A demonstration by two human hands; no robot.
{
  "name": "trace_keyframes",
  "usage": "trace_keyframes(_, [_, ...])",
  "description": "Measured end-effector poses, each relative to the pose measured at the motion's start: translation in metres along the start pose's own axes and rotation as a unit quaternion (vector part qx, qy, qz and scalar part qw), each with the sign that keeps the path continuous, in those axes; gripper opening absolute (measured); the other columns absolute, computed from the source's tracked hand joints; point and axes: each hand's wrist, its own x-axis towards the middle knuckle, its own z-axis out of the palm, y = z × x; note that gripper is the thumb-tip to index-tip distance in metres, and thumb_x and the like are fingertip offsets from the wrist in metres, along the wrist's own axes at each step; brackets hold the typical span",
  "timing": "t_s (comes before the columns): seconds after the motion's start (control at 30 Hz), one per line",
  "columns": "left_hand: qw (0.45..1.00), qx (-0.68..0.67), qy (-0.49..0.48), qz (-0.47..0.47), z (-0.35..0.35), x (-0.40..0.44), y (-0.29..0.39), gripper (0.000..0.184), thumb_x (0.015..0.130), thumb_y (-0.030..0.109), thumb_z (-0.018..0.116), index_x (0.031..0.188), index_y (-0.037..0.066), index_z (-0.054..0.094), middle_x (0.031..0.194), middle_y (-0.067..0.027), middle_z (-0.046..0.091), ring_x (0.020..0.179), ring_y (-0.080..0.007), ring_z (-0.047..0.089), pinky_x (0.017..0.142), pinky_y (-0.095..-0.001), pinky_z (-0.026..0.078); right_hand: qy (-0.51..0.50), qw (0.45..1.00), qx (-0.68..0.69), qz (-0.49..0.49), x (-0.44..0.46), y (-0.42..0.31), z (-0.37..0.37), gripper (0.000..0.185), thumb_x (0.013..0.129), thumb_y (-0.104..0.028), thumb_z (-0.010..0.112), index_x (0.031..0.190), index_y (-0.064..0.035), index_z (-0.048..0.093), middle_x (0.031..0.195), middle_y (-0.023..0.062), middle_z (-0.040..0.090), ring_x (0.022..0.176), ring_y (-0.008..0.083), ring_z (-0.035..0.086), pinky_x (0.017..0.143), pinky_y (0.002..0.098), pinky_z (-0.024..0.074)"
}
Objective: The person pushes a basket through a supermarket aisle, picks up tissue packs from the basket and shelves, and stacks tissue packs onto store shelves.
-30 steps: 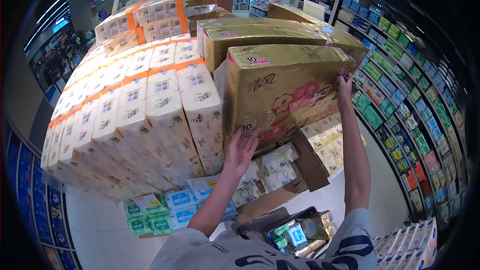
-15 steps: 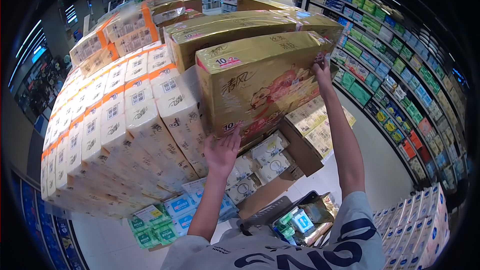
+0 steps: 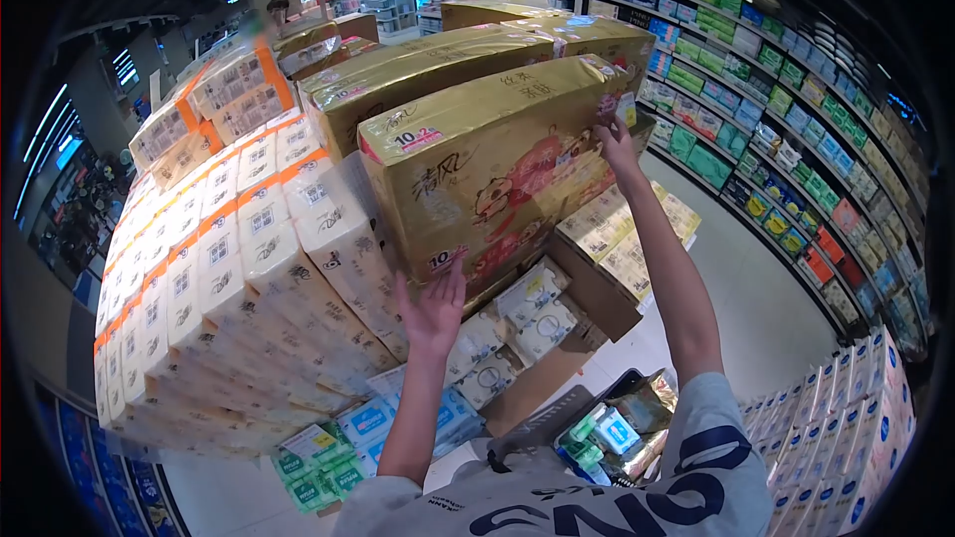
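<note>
A large gold tissue pack [image 3: 487, 179] with red print stands tilted at the front of a row of similar gold packs [image 3: 418, 65]. My left hand [image 3: 434, 310] rests against the pack's lower left part, palm facing up and fingers spread. At the far right end of the same pack, my right hand [image 3: 616, 137] has its fingers bent round the upper edge; the fingertips are partly hidden. Left of the pack rises a tall stack of white tissue packs [image 3: 269, 239] with orange bands.
Below the gold pack lie white tissue packs [image 3: 537, 323] by a cardboard tray [image 3: 602, 308]. Green packs [image 3: 316, 467] sit on the floor side. A basket [image 3: 557, 413] with goods stands near my body. Stocked shelves [image 3: 766, 139] line the right; blue-white packs [image 3: 836, 438] stack lower right.
The whole scene has shifted slightly left in view as my head turned. Both hands remain at the same places on the gold tissue pack.
</note>
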Motion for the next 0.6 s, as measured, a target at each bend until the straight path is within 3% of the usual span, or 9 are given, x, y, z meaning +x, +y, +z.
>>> trace_keyframes(0.3, [1.0, -0.003, -0.001, -0.006, 0.001, 0.002, -0.003, 0.09, 0.086, 0.045, 0.065, 0.138, -0.01, 0.018, 0.142, -0.0224, 0.03, 0.131, -0.0351, 0.039, 0.108, -0.0428, 0.039, -0.01, 0.996, -0.067, 0.056, -0.009, 0.004, -0.021, 0.087, 0.079, -0.05, 0.071, 0.14, -0.0004, 0.036, 0.12, 0.0118, 0.056, 0.095, 0.0167, 0.056, 0.076, 0.0296, 0.0464])
trace_keyframes(0.4, [1.0, 0.007, -0.001, -0.005, 0.0, 0.007, -0.006, 0.09, 0.087, 0.052, 0.06, 0.139, -0.009, 0.019, 0.141, -0.0225, 0.032, 0.13, -0.032, 0.041, 0.105, -0.0393, 0.042, -0.021, 0.995, -0.078, 0.051, -0.013, 0.004, -0.029, 0.089, 0.077, -0.053, 0.071, 0.14, -0.0018, 0.036, 0.12, 0.0119, 0.056, 0.097, 0.017, 0.056, 0.076, 0.03, 0.0466])
trace_keyframes(0.6, [0.999, 0.026, -0.022, 0.008, -0.007, 0.012, -0.009, 0.087, 0.089, 0.05, 0.059, 0.138, -0.01, 0.019, 0.14, -0.0249, 0.033, 0.129, -0.0333, 0.041, 0.106, -0.039, 0.042, -0.04, 0.995, -0.078, 0.045, -0.018, -0.001, -0.039, 0.088, 0.077, -0.054, 0.071, 0.141, -0.0034, 0.036, 0.123, 0.0136, 0.055, 0.109, 0.0206, 0.055, 0.082, 0.0323, 0.0477])
